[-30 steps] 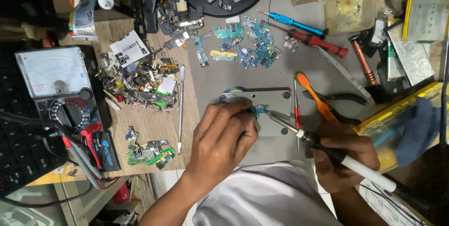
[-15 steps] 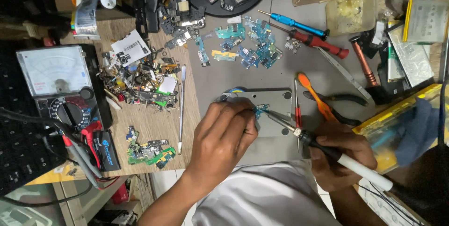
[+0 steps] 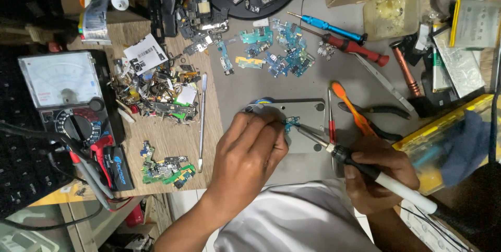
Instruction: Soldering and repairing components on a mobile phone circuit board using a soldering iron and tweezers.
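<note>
Metal plate under small blue circuit board, pinched by left hand fingers; soldering iron gripped in right hand, tip toward ten o'clock.

Bare forearms; a white garment below.

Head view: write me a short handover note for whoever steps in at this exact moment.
Left hand: fingertips pin a small blue circuit board on the grey metal plate.
Right hand: grips a soldering iron, tip at the board's edge.
Nearby: orange-handled pliers, more boards, analog multimeter.
Done: board placed and held.
Left: whether the joint is finished cannot be told.
</note>
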